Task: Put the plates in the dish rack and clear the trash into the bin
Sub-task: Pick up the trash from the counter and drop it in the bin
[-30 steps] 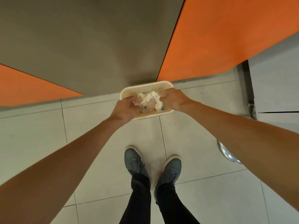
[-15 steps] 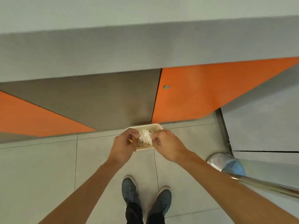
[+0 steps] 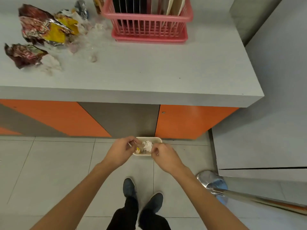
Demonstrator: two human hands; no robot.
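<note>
A cream bin (image 3: 157, 139) stands on the floor against the cabinet, with crumpled white paper (image 3: 147, 145) and a yellow scrap inside. My left hand (image 3: 121, 151) hovers over its left edge, fingers curled, pinching a thin pale scrap. My right hand (image 3: 166, 158) hovers over its right edge, fingertips curled together with nothing plainly in them. On the counter (image 3: 149, 72), the pink dish rack (image 3: 149, 30) holds upright plates (image 3: 172, 5). Crumpled snack wrappers (image 3: 44, 29) and torn tissue bits (image 3: 49, 63) lie at the counter's left.
A smaller dark wrapper (image 3: 23, 54) lies near the counter's left front. Orange and grey cabinet doors (image 3: 182, 122) back the bin. A shiny metal stand base with a slanted pole (image 3: 209, 179) sits at my right. My shoes (image 3: 129, 188) are just behind the bin.
The view has risen from close over the bin, so the counter, rack and wrappers now show. Both hands have lifted away from the trash in the bin.
</note>
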